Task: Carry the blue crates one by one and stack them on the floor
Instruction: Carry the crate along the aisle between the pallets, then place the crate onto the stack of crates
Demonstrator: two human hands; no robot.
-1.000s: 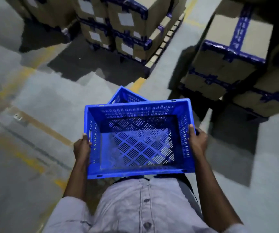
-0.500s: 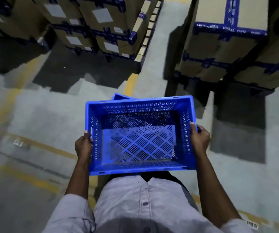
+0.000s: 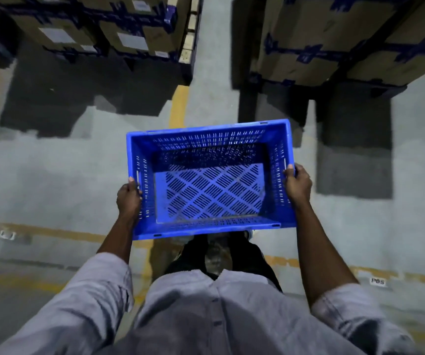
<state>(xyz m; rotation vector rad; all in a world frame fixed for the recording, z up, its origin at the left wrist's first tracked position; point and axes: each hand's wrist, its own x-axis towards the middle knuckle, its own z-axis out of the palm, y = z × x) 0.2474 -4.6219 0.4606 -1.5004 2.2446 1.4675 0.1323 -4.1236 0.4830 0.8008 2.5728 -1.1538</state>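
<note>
An empty blue crate (image 3: 210,190) with slotted walls and a lattice floor hangs level in front of my body, above the concrete floor. My left hand (image 3: 128,198) grips its left short wall at the handle slot. On the opposite short wall my right hand (image 3: 297,184) is closed over the rim. The crate on the floor that showed earlier is hidden under the one I hold.
Pallets of taped cardboard boxes (image 3: 109,29) stand ahead on the left, and a taller stack (image 3: 334,44) ahead on the right, with a narrow aisle between them. Yellow floor lines (image 3: 178,106) cross the grey concrete. My feet show just below the crate.
I have walked forward; the box stacks are closer. The second blue crate on the floor, visible beyond the held one earlier, has slid out of sight beneath it.
</note>
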